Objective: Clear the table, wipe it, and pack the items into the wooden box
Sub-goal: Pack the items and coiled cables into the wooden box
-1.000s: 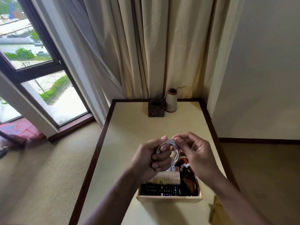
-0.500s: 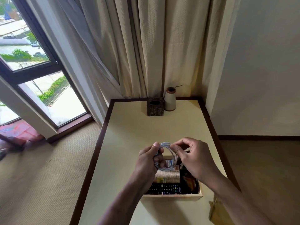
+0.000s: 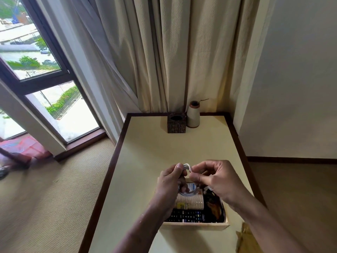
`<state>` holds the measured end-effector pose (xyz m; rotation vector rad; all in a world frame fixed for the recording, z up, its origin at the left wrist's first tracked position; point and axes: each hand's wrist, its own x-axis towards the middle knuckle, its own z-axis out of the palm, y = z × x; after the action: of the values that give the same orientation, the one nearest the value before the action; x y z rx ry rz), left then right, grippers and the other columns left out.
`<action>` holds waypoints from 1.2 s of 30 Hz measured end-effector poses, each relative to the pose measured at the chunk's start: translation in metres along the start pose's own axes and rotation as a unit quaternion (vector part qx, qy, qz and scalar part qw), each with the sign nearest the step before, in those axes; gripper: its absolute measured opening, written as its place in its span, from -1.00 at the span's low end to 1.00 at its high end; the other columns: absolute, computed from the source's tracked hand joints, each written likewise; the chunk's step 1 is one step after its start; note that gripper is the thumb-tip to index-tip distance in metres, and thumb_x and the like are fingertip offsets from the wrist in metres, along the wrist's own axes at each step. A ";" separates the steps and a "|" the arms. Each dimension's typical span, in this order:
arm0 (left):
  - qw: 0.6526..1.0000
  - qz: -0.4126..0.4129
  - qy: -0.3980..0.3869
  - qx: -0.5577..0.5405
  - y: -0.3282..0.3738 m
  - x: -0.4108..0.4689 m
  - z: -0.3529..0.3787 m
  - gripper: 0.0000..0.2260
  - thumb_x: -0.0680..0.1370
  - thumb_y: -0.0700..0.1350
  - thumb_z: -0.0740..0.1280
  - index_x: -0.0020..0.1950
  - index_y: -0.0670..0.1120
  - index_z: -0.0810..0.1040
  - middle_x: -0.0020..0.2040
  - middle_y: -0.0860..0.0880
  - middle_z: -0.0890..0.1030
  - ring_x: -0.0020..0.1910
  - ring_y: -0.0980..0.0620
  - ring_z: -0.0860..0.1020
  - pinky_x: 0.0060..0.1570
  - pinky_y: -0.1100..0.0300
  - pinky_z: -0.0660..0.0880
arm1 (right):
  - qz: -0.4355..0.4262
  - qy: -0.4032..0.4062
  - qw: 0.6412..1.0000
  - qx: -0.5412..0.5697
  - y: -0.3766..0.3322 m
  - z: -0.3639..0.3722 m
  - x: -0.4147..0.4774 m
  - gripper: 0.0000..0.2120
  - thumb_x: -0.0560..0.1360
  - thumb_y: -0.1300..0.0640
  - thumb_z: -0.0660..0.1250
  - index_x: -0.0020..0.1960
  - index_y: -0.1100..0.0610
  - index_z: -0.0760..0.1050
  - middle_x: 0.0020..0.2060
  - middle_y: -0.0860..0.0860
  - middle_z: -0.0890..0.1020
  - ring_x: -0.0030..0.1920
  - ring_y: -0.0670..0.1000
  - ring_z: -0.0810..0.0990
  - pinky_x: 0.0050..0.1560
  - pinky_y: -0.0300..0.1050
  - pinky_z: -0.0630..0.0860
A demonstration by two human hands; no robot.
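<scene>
A coiled white cable [image 3: 187,193] hangs just above the wooden box [image 3: 195,225], held by both hands. My left hand [image 3: 170,181] pinches the coil's left side at the top. My right hand [image 3: 217,179] pinches the top of the loop from the right. Inside the box lie a stack of ribbed paper cups [image 3: 190,201] on its side, a black remote control [image 3: 186,216] along the near wall and dark items [image 3: 213,207] at the right. The box stands near the front of the cream table [image 3: 155,154].
A dark carved square holder [image 3: 176,122] and a white vase [image 3: 193,115] stand at the table's far edge against the curtains. A window is at the left, a wall at the right. A brownish cloth [image 3: 244,240] lies at the table's near right corner.
Both hands have come lower with the cable coil, from above the table toward the box. The coil now hangs over the paper cups.
</scene>
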<state>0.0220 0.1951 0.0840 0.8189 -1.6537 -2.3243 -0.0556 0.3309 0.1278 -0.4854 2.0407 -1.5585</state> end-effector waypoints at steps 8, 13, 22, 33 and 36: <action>0.997 -0.002 -0.050 0.053 0.014 -0.005 -0.003 -0.71 0.74 -0.10 0.17 -0.10 -0.20 0.51 -0.44 0.04 0.39 -0.46 0.11 0.32 -0.37 0.19 0.31 | -0.178 0.134 0.971 -0.086 0.042 0.017 -0.003 -0.84 0.36 0.14 0.62 -0.15 0.05 0.65 -0.12 -0.03 0.47 -0.10 0.00 0.57 -0.28 -0.25 0.64; 0.987 -0.011 -0.132 0.087 0.020 -0.007 -0.001 -0.72 0.73 -0.12 0.18 -0.14 -0.17 0.48 -0.40 0.02 0.44 -0.49 0.15 0.33 -0.46 0.28 0.31 | -0.129 0.115 0.985 -0.020 0.048 0.018 -0.004 -0.60 0.42 0.20 0.58 0.09 -0.06 0.45 0.08 -0.16 0.64 0.12 -0.10 0.64 0.04 -0.18 0.62; 0.986 0.010 -0.122 0.116 0.004 0.017 -0.011 -0.69 0.73 -0.03 0.19 -0.14 -0.14 0.49 -0.32 -0.11 0.43 -0.43 0.05 0.39 -0.40 0.20 0.36 | 0.007 -0.028 0.999 0.039 0.024 -0.008 -0.004 -0.80 0.46 0.16 0.52 0.08 0.06 0.68 -0.12 -0.01 0.77 -0.08 0.00 0.76 -0.13 -0.22 0.64; 0.943 0.105 0.026 0.314 -0.090 0.053 -0.035 -0.85 0.66 -0.09 0.31 0.05 -0.01 0.68 0.00 0.05 0.66 0.03 0.04 0.60 0.06 0.05 0.55 | 0.079 0.075 0.961 -0.253 0.108 -0.034 0.008 -0.93 0.51 0.17 0.51 -0.02 0.11 0.74 -0.34 -0.09 0.73 -0.33 -0.24 0.68 -0.35 -0.44 0.50; 0.887 0.133 0.093 0.432 -0.104 0.057 -0.063 -0.88 0.62 -0.17 0.32 0.04 -0.02 0.65 0.04 0.06 0.56 0.08 -0.02 0.49 0.08 0.06 0.47 | 0.090 0.080 0.948 -0.296 0.135 -0.030 0.004 -0.91 0.51 0.15 0.51 0.00 0.12 0.74 -0.28 -0.08 0.74 -0.30 -0.22 0.69 -0.26 -0.36 0.59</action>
<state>0.0250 0.1567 -0.0449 0.8222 -2.5165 -1.2173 -0.0732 0.3889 0.0029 -0.3763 2.5960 -0.8824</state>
